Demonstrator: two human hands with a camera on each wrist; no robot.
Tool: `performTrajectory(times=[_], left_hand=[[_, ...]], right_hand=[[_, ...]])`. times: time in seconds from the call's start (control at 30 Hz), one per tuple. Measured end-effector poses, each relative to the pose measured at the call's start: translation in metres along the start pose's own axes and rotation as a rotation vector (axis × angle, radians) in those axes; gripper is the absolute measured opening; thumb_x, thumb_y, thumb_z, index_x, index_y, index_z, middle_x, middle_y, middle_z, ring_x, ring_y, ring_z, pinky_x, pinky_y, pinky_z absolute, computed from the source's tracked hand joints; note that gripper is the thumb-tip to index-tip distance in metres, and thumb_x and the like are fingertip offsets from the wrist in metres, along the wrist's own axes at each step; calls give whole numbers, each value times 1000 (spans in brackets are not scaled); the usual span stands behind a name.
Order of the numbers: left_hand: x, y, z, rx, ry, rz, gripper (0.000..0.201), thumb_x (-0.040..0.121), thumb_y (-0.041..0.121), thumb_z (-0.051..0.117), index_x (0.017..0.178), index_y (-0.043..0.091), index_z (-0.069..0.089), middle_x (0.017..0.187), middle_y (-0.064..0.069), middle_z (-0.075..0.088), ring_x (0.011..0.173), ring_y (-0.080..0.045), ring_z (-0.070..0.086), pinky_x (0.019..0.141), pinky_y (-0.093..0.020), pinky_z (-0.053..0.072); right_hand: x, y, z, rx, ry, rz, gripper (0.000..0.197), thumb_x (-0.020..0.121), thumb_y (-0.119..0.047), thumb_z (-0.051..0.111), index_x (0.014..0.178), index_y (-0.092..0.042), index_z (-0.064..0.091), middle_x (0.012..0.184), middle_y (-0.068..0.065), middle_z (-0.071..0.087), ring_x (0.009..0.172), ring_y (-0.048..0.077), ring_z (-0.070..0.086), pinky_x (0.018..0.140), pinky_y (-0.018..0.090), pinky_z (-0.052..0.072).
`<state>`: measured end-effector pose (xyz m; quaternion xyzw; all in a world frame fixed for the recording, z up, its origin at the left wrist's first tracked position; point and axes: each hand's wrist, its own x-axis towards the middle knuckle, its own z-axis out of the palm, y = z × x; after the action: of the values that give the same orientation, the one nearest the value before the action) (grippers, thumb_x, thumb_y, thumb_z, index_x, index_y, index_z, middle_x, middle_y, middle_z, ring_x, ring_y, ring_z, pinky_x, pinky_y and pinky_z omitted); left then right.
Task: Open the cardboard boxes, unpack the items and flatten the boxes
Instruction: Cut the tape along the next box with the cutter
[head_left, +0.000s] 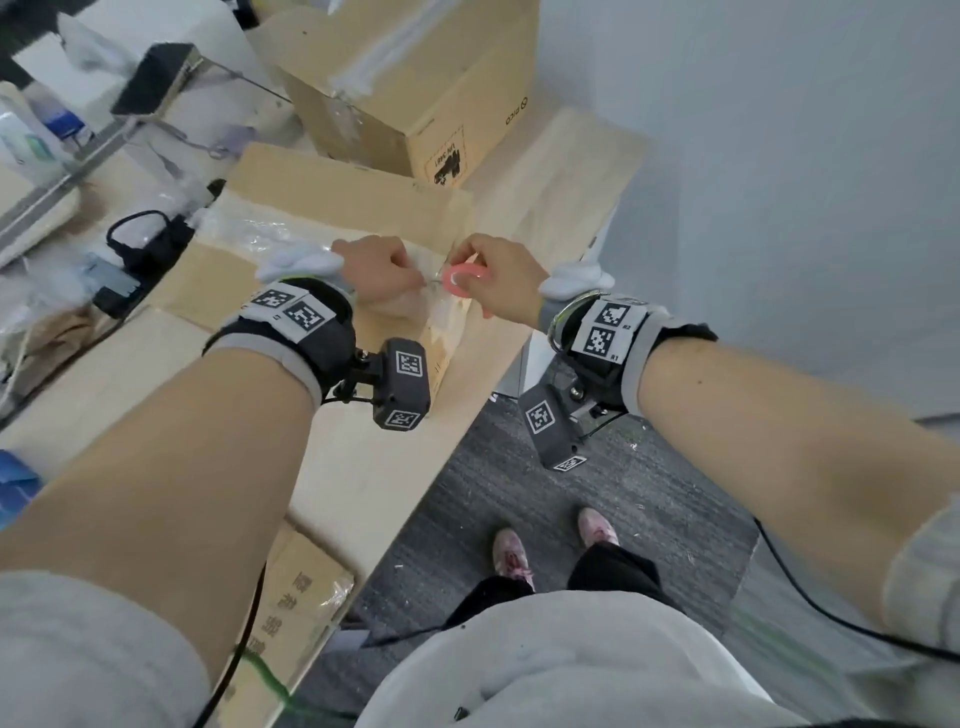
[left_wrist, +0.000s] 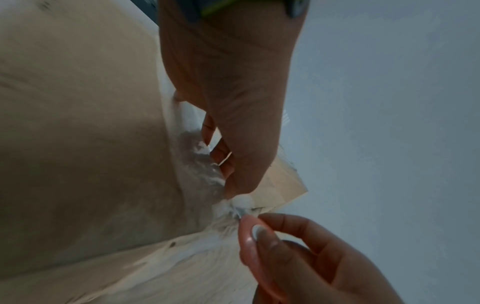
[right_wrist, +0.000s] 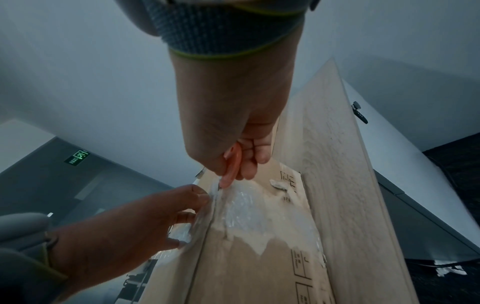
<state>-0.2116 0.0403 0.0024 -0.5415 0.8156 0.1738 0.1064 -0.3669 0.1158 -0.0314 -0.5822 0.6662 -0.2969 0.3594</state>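
A closed cardboard box lies on the wooden table, with clear tape wrinkled across its top and over its near right corner. My left hand pinches the loose tape at that corner, fingers curled. My right hand grips a small pink cutter whose tip touches the tape at the box edge. In the right wrist view the left hand rests against the box beside torn tape. The pink cutter and right hand show low in the left wrist view.
A second, larger cardboard box stands just behind. Plastic bags, a black cable and clutter fill the table's left side. Another box sits under the table. A pale wall is to the right; grey carpet lies below.
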Motion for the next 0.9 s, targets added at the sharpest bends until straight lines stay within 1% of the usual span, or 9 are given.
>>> performTrajectory(times=[0.1,0.17,0.27,0.33,0.4,0.5,0.7,0.8,0.9], left_hand=[[3,1,-9,-26,-87,0,27,89,44,57,101,21,58,101,0,56,92,-21,49,81,-30,33],[3,3,-12,-34,-109,11,28,89,42,60,103,19,60,101,0,56,93,-20,49,83,-30,32],[1,4,-17,-50,-122,26,25,89,36,62,103,15,65,101,-1,58,95,-20,51,84,-28,33],[-1,3,-17,-81,-127,26,24,89,34,63,103,14,66,100,-1,60,92,-18,51,80,-27,35],[-4,3,-16,-118,-114,31,26,88,37,64,100,14,66,97,0,60,90,-18,52,79,-26,36],[-6,4,-13,-150,-85,45,27,88,38,64,99,13,64,94,-2,60,88,-19,54,80,-28,40],[-7,5,-12,-139,-66,62,21,91,36,62,94,15,60,93,-1,57,88,-19,52,83,-29,41],[-5,5,-11,-145,-52,63,19,92,35,61,92,16,59,92,-1,57,88,-20,51,86,-30,41],[-3,3,-9,-136,-63,57,15,92,33,60,87,18,58,92,-1,56,89,-21,50,86,-32,41]], right_hand=[[1,0,0,-42,21,10,12,92,-20,56,102,-15,61,98,6,66,49,4,54,43,12,39],[1,-2,-1,-60,23,10,13,93,-19,54,103,-13,61,103,5,65,54,3,52,43,13,40],[0,-5,-2,-62,10,18,14,93,-18,54,105,-12,60,101,4,62,53,5,52,41,12,39],[-3,-6,-3,-41,0,28,10,93,-17,53,100,-14,58,94,2,61,46,4,53,40,12,38],[-5,-10,-7,-34,-32,41,5,91,-15,52,94,-16,56,77,-4,58,38,3,52,40,14,39],[-9,-16,-11,-38,-54,56,6,91,-13,50,93,-14,56,61,-11,51,42,8,52,38,13,36],[-9,-15,-3,-4,-68,103,11,93,-13,48,101,-11,55,58,-2,55,42,11,53,42,21,41],[-8,-12,-1,34,-46,132,11,94,-12,47,102,-11,54,61,-1,55,39,8,52,41,20,41],[-8,-11,-2,55,-98,150,13,95,-17,50,103,-10,55,59,6,60,44,15,53,47,23,45]])
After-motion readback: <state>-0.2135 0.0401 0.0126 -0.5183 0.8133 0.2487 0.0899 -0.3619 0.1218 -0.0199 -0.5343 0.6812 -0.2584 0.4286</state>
